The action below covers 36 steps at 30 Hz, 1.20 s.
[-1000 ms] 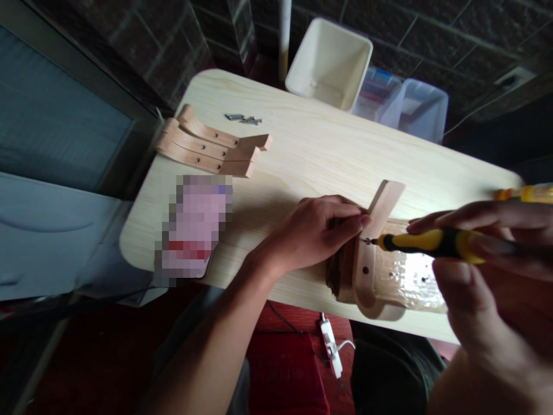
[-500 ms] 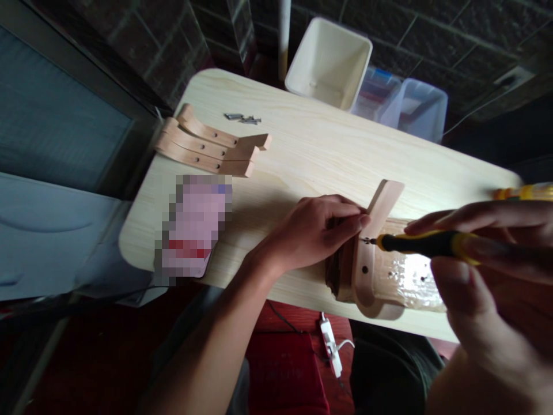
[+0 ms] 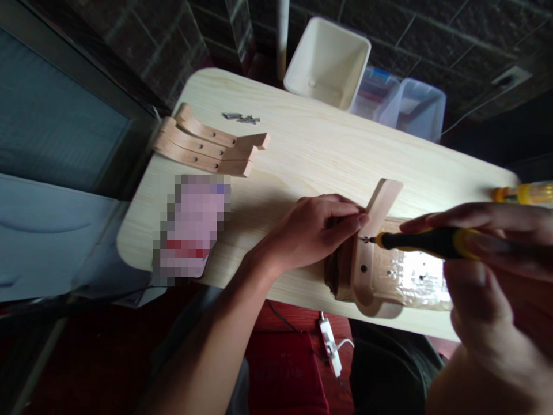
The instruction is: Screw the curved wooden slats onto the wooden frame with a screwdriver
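Note:
My right hand [image 3: 488, 276] grips a black and yellow screwdriver [image 3: 425, 242], its shaft pointing left. The tip meets the upper hole of a curved wooden hook [image 3: 365, 288]; a screw there is too small to make out clearly. A second, dark hole shows lower on the hook. Under the hook lies a block wrapped in shiny brown tape [image 3: 391, 274]. My left hand [image 3: 322, 227] is closed at the hook's left edge, thumb and forefinger pressed against the wood beside the tip. Its other fingers are partly hidden.
Several similar wooden hooks [image 3: 205, 147] and loose screws [image 3: 242, 118] lie at the table's [image 3: 294, 150] far left. A pixelated phone [image 3: 192, 225] is nearer. Behind the table stand a cream bin [image 3: 328, 63] and clear plastic boxes [image 3: 421, 106]. Another yellow-handled tool [image 3: 527, 193] lies right.
My right thumb has moved slightly right and away from the screwdriver handle. The screwdriver tip stays at the upper hole, and my left hand keeps its place on the hook.

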Available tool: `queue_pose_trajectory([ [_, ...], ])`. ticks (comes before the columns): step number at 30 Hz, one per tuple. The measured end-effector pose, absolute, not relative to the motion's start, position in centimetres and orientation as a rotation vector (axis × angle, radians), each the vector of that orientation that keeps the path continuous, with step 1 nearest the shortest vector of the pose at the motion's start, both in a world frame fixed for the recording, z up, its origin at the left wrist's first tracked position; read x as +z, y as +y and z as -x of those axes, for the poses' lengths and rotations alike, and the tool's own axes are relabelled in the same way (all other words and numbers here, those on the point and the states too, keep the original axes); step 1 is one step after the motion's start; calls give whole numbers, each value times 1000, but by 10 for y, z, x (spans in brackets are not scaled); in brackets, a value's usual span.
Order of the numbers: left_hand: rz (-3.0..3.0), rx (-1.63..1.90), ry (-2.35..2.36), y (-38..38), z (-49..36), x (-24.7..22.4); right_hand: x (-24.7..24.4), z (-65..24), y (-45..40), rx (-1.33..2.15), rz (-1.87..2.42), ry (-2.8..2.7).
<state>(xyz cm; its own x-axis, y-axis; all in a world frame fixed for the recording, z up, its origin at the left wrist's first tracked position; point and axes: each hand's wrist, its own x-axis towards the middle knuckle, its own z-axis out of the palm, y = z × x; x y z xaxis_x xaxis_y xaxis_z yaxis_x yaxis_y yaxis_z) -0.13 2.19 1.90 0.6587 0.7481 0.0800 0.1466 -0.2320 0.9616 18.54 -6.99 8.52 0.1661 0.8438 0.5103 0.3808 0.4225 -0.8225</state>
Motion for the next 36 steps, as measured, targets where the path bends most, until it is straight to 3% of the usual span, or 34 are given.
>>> queue_pose_trajectory([
  [9, -1735, 656, 739, 21, 2, 21, 85, -188, -72, 353, 1211, -1530],
  [36, -1727, 628, 742, 22, 3, 22, 81, -188, -69, 468, 1149, -1441],
])
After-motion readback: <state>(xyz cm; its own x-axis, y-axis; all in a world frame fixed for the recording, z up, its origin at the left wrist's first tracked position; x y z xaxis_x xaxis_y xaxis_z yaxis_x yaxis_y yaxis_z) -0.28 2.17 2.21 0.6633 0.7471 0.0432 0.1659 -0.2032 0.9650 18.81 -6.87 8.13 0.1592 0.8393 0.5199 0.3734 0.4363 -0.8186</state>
